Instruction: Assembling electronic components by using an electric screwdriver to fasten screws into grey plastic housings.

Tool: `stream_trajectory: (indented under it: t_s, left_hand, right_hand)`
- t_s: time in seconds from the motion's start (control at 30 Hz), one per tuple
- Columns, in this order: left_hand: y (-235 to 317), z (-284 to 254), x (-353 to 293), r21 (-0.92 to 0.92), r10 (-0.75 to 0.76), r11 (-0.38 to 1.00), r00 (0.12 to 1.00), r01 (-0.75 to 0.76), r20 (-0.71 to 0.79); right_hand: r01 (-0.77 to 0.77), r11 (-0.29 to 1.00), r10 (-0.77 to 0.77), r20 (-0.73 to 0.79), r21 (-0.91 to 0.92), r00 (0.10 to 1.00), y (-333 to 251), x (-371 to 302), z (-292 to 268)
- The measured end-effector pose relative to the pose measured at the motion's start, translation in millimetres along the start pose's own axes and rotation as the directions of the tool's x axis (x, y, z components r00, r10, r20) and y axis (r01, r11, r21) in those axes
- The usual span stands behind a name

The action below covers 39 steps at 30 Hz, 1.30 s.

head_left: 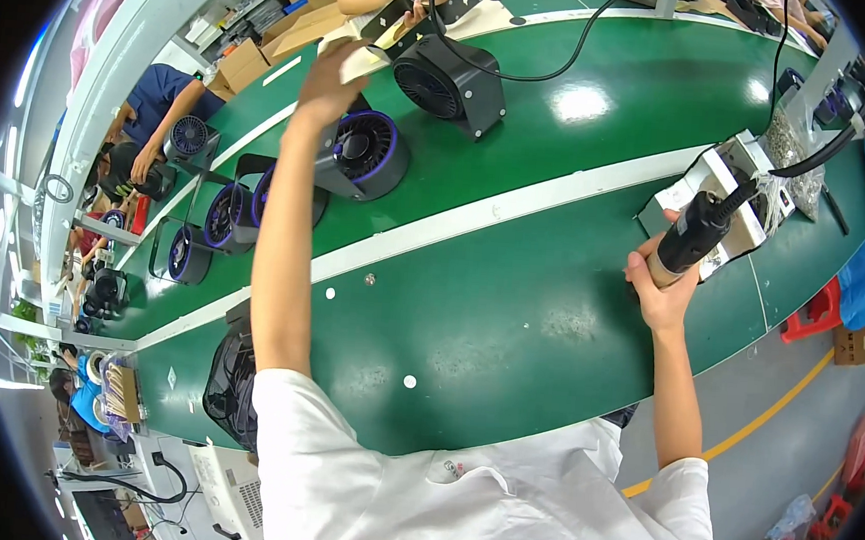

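My left hand (330, 82) is stretched far across the bench, somewhat blurred, its fingers seemingly extended and nothing visible in them. Just beside it stands a black fan with a purple ring (369, 147), partly covered by my wrist. Another black fan in a square-sided housing (433, 84) sits to the right of that hand. On the right, my right hand (667, 291) is closed around an electric screwdriver (694, 231) with a black and tan body. Its cable runs up to the right. The screwdriver's tip is hidden. Behind it is a white metal holder (699, 183).
More purple-ringed fans (191, 253) line the belt at left. A white rail (517, 208) divides the green bench (489, 324). A dark fan housing (232, 381) lies by my left arm. A bag of small parts (794, 155) is at right. Other people work across the bench and farther left.
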State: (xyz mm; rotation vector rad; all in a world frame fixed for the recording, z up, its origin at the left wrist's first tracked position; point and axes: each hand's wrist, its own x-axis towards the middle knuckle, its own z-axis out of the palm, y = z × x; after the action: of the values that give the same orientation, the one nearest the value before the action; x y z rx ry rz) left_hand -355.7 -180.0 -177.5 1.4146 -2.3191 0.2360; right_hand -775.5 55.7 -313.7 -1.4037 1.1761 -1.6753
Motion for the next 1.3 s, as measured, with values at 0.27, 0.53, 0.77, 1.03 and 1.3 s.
stream_trajectory:
  t_s: [0.27,0.53,0.77,1.03,1.3]
  left_hand:
    - [14,70,44,-0.271,-0.282,0.903,0.936,0.333,0.208]
    - [17,108,21,-0.079,-0.153,0.987,0.974,0.141,-0.168]
    - [67,79,-16,-0.297,-0.375,0.91,0.88,0.289,-0.292]
    - [230,43,-105,-0.726,0.063,0.665,0.982,-0.174,-0.178]
    - [259,41,-128,-0.732,0.21,0.618,0.958,-0.286,-0.197]
  right_hand:
    - [0.039,0.999,-0.039,0.02,0.008,0.999,-1,-3,-2]
    - [-0.23,0.949,0.239,-0.018,0.215,0.971,-25,10,11]
    - [0.103,0.976,-0.048,-0.27,0.191,0.962,-70,62,-11]
    - [0.352,0.894,-0.43,-0.313,-0.277,0.847,-20,82,-24]
    - [0.11,0.985,-0.078,-0.233,0.131,0.969,-73,85,22]
